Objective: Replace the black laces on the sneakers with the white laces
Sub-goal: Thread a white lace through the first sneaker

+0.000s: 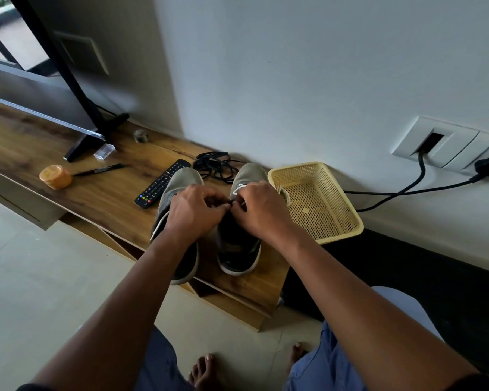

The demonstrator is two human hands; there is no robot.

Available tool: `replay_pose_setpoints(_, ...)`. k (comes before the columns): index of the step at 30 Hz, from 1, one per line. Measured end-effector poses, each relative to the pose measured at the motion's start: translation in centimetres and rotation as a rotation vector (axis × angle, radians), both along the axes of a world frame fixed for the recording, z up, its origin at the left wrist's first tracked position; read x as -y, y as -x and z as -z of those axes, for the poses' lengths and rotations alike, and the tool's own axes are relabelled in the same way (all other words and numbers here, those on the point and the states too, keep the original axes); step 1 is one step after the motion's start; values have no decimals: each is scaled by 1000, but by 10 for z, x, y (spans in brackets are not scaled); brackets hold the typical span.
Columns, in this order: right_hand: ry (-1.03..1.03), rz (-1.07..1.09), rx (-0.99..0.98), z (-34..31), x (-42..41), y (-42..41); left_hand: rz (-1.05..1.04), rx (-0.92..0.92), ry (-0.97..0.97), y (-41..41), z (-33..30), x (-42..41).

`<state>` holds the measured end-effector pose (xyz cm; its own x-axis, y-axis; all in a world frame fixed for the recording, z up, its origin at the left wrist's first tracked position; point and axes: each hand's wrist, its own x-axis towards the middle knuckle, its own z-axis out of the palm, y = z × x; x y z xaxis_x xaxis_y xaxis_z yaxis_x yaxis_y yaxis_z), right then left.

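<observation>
Surface: wooden shelf (68,153) against a white wall, sneakers near its front edge.
Right sneaker (244,221): white lace (239,188) threaded at toe.
Right hand (261,211): fingers curled, pinching that lace.
Left hand (194,213): curled, pinching beside it.
Left sneaker (178,187): heel overhangs edge.
Black laces (213,165): heaped behind.
Basket (333,230): just right.
Remote (161,183): just left; open wood beyond.
</observation>
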<state>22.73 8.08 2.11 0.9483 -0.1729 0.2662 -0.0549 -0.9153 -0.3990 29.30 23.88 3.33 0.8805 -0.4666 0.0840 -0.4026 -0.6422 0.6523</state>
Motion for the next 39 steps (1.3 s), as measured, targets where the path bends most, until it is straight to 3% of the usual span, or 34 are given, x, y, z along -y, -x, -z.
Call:
replay_pose_setpoints(7, 122, 65, 85, 8, -6, 3, 14, -23, -8, -3, 1, -2)
replay_pose_setpoints(22, 52, 170, 243, 26, -25, 11, -129, -27, 13, 0, 6, 3)
replay_pose_setpoints(39, 72, 111, 241, 21, -13, 6, 41, -64, -13, -7, 1, -6)
